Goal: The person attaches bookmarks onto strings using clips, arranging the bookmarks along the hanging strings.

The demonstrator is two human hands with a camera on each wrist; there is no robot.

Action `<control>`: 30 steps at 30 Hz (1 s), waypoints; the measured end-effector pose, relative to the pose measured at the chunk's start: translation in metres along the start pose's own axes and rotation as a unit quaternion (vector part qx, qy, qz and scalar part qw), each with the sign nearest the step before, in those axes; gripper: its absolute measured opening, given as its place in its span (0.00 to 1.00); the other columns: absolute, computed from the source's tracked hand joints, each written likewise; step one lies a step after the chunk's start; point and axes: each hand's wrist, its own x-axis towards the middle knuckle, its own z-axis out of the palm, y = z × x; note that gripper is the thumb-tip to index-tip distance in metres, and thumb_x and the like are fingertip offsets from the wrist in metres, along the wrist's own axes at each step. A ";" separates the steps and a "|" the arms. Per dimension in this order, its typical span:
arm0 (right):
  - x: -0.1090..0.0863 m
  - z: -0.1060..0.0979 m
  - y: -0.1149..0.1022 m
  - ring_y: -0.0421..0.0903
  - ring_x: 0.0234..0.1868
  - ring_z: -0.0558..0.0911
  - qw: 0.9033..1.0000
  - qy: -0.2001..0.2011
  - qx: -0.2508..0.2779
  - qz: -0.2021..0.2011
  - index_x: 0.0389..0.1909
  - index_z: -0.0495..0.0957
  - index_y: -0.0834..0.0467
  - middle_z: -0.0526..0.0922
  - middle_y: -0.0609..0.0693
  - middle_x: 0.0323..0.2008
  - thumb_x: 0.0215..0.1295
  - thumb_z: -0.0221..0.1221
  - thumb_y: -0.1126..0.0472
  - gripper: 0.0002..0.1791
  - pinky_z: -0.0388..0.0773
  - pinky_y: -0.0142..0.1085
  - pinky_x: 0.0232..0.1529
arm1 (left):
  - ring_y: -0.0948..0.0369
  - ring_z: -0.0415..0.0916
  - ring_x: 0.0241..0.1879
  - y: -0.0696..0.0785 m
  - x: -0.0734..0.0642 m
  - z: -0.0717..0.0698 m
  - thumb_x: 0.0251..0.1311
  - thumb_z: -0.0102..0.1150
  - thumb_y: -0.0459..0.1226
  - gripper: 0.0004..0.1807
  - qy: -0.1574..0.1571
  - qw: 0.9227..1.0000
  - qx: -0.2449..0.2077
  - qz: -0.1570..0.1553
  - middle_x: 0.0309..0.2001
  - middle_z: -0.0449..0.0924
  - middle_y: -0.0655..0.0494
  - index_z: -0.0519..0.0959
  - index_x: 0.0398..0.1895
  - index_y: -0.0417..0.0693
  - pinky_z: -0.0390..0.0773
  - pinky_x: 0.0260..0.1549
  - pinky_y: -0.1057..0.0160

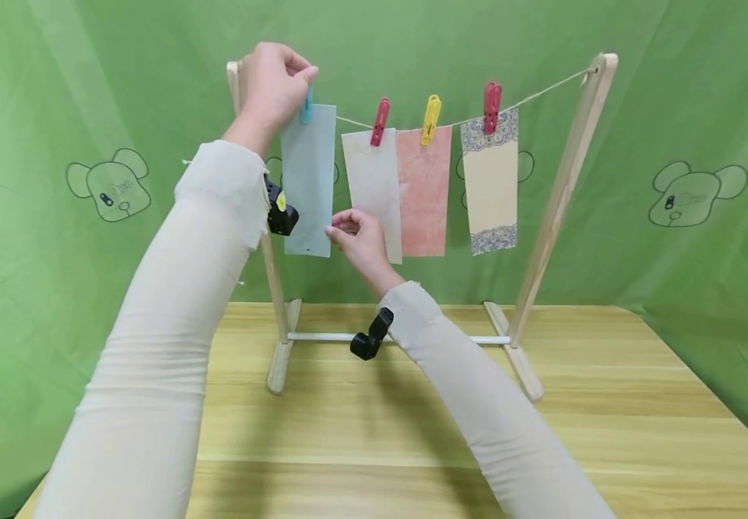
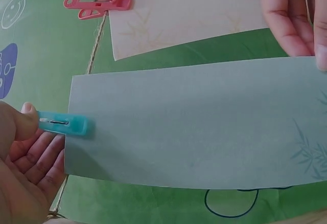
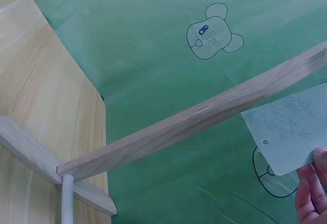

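A light blue paper card [image 1: 309,180] hangs at the left end of the string, with a blue clothespin [image 2: 62,123] on its top edge. My left hand [image 1: 276,86] pinches the clothespin's outer end, thumb in front and fingers behind. Lower down, my right hand [image 1: 363,245] pinches the card's right edge near the bottom, as the right wrist view also shows. Faint bamboo leaves and a small hole [image 3: 265,142] mark the card's lower end. Beside it hangs a whitish card [image 1: 374,187] under a red clothespin [image 1: 380,121].
A pink card [image 1: 424,194] hangs from a yellow clothespin [image 1: 431,119]. Farther right, a patterned cream card [image 1: 490,187] hangs from another red clothespin [image 1: 492,108]. The wooden stand [image 1: 565,187] holds the string [image 1: 542,91] above the wooden table [image 1: 348,447]. Behind is a green cloth [image 1: 88,86].
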 end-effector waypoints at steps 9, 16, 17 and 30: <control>0.000 -0.002 0.002 0.40 0.29 0.77 1.000 0.001 -0.003 0.005 0.39 0.78 0.65 0.81 0.53 0.33 0.58 0.62 0.69 0.08 0.80 0.31 0.35 | 0.66 0.73 0.52 -0.002 -0.003 -0.001 0.64 0.51 0.54 0.21 -0.010 1.000 0.000 0.013 0.55 0.78 0.64 0.79 0.54 0.56 0.72 0.50 0.70; 0.001 -0.002 0.003 0.40 0.28 0.76 1.000 -0.014 0.010 0.000 0.40 0.77 0.67 0.80 0.54 0.32 0.57 0.62 0.72 0.09 0.76 0.26 0.29 | 0.65 0.73 0.53 -0.005 -0.005 -0.003 0.64 0.49 0.55 0.22 -0.009 0.999 0.027 0.022 0.56 0.77 0.65 0.77 0.56 0.57 0.66 0.55 0.68; 0.001 -0.002 0.003 0.40 0.28 0.76 1.000 -0.015 0.013 0.000 0.40 0.77 0.67 0.81 0.55 0.33 0.57 0.62 0.72 0.09 0.76 0.26 0.29 | 0.65 0.73 0.53 -0.005 -0.005 -0.003 0.64 0.49 0.55 0.22 -0.008 0.999 0.033 0.025 0.56 0.77 0.65 0.77 0.56 0.58 0.64 0.58 0.68; 0.003 -0.001 0.012 0.55 0.35 0.79 0.999 -0.030 0.019 -0.004 0.40 0.77 0.69 0.80 0.56 0.33 0.58 0.61 0.72 0.09 0.74 0.26 0.28 | 0.65 0.75 0.50 -0.013 -0.021 -0.012 0.65 0.51 0.50 0.21 0.023 0.998 -0.031 0.058 0.54 0.79 0.58 0.77 0.55 0.50 0.69 0.55 0.72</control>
